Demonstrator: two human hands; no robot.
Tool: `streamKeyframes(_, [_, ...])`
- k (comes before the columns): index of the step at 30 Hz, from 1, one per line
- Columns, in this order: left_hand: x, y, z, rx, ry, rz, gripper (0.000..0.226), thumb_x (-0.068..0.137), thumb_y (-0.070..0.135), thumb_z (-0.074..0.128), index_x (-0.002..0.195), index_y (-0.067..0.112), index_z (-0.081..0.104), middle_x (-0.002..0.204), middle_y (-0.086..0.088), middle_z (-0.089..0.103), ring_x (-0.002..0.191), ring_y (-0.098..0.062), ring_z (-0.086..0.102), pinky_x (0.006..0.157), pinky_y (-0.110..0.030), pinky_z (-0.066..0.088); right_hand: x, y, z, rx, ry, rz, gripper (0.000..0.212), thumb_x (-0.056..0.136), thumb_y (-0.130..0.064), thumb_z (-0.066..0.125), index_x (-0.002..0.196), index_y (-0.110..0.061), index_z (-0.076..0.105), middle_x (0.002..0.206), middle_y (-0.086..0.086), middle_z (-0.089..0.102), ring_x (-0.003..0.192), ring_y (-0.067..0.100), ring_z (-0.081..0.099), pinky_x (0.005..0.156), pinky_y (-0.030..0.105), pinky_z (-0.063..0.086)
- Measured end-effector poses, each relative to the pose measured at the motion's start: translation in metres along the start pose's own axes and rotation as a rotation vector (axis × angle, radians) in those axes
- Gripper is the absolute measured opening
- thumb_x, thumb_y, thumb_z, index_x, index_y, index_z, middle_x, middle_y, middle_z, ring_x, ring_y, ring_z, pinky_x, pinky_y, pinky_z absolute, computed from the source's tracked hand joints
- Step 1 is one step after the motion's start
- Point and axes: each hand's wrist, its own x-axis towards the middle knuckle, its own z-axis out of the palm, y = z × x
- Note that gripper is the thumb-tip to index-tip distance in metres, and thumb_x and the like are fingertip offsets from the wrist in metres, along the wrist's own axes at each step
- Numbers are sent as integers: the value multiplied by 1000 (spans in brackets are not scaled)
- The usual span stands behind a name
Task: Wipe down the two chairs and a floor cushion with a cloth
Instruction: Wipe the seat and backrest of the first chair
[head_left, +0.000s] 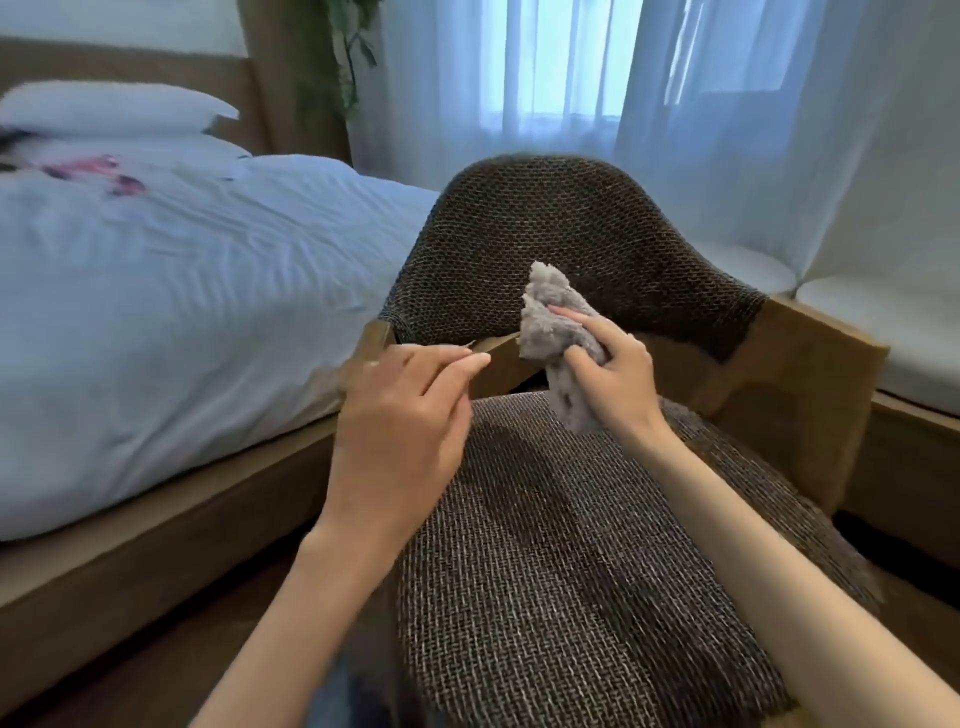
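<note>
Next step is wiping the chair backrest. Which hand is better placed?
Right. The right hand grips the cloth, held up just in front of the backrest. The left hand holds nothing, fingers extended over the left edge of the seat.

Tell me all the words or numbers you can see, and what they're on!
None: no word, number, label or sign can be read in this picture.
Pink marks on the bed: too blurred to tell if they hold any letters.
Cloth and chair: no tag or brand shows.
</note>
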Motion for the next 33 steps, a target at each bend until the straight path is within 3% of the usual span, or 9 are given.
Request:
streamKeyframes(5, [-8, -46, -15, 63, -31, -203, 35, 92, 28, 47, 122, 18, 64, 119, -2, 63, 106, -28, 56, 89, -41, 42, 13, -40, 90, 305, -134, 62, 40, 88, 1, 52, 125, -9, 63, 123, 3, 64, 115, 13, 58, 102, 24, 44])
streamKeyframes(9, [-18, -72, -3, -70, -97, -307, 49, 97, 40, 30, 131, 18, 57, 131, 0, 57, 118, -20, 50, 103, -32, 34, -1, -48, 153, 287, -105, 62, 38, 91, -1, 51, 128, -6, 58, 131, 11, 58, 122, 24, 50, 110, 39, 35])
streamKeyframes(12, [-26, -83, 13, -243, -109, -303, 44, 99, 39, 31, 132, 21, 55, 139, 7, 51, 127, -8, 44, 109, -26, 29, -21, -32, 174, 211, 62, 22, 43, 89, -7, 48, 132, -9, 55, 132, 11, 55, 119, 18, 45, 105, 24, 26])
streamKeyframes(15, [-31, -87, 27, -406, -50, -327, 38, 101, 36, 36, 131, 21, 54, 141, 8, 48, 131, -2, 41, 109, -14, 25, -39, -1, 183, 172, 12, 154, 44, 94, -15, 44, 137, -10, 50, 136, 8, 49, 122, 18, 41, 104, 22, 26])
streamKeyframes(17, [-34, -89, 32, -443, -21, -323, 38, 101, 37, 36, 130, 21, 54, 141, 8, 48, 131, -3, 42, 108, -14, 27, -52, 20, 186, 148, -82, 252, 34, 96, -10, 45, 127, -9, 57, 127, 9, 53, 117, 19, 46, 103, 29, 34])
streamKeyframes(20, [-34, -92, 35, -479, -4, -309, 39, 100, 38, 35, 129, 20, 54, 142, 7, 48, 132, -3, 41, 109, -19, 29, -52, 27, 185, 130, -136, 421, 19, 95, -6, 44, 81, -12, 56, 90, 11, 57, 88, 29, 55, 78, 33, 40])
streamKeyframes(22, [-35, -94, 35, -493, -11, -297, 38, 101, 38, 36, 130, 21, 54, 142, 8, 47, 132, -2, 41, 109, -18, 29, -44, 16, 184, 211, -108, 483, 18, 96, -8, 42, 86, -11, 57, 91, 12, 63, 91, 32, 60, 84, 40, 46])
streamKeyframes(26, [-38, -98, 37, -559, -10, -302, 38, 100, 42, 34, 131, 27, 51, 144, 10, 45, 134, -3, 39, 111, -22, 30, -45, -19, 175, 335, 5, 326, 28, 95, -8, 45, 117, -13, 61, 117, 9, 62, 110, 20, 58, 102, 43, 44])
streamKeyframes(33, [-43, -100, 41, -693, -37, -356, 42, 101, 46, 26, 135, 30, 45, 149, 10, 40, 137, -5, 36, 114, -36, 30, -52, -57, 151, 363, 11, 170, 28, 89, -18, 49, 111, -11, 65, 101, 6, 68, 93, 18, 63, 87, 38, 50])
